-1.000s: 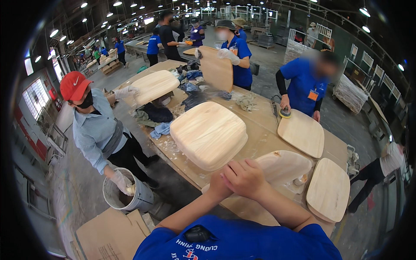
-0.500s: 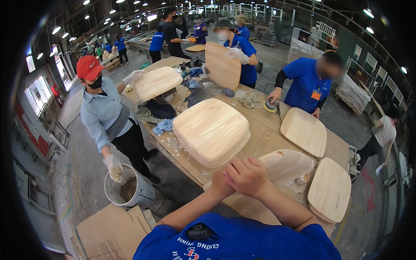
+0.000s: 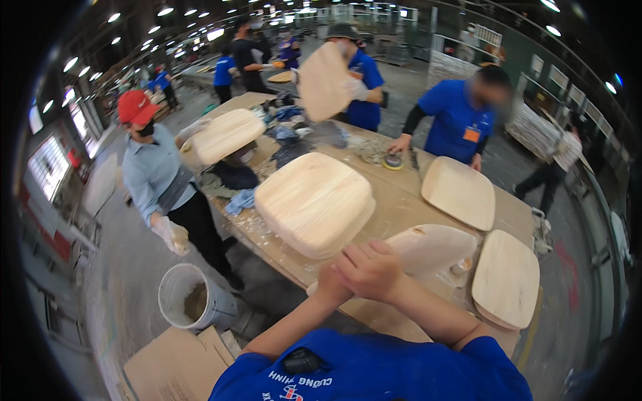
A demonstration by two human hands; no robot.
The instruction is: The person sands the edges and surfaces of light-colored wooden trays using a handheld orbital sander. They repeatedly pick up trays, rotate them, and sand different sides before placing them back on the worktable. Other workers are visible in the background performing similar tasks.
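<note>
In the head view, my right grip [image 3: 374,269] folds closed over my left grip [image 3: 332,281], whose fingers are mostly covered, so I cannot tell their state. Just beyond, a tilted board [image 3: 435,247] rises at the surface [image 3: 396,190], partly behind my hands; whether we touch is unclear. A co-worker's glove [image 3: 172,236] is blurred; the lower edge cuts off the cardboard [image 3: 175,367].

Your right hand [image 3: 371,270] covers part of your left hand [image 3: 330,282]. Your two hands hide part of the tilted board [image 3: 433,250] near the worktop's [image 3: 401,195] near edge. The lower frame edge cuts off your blue shirt [image 3: 394,364]. Outside the worktop's left edge, a co-worker's gloved hand [image 3: 171,235] is blurred; its contents cannot be identified.
</note>
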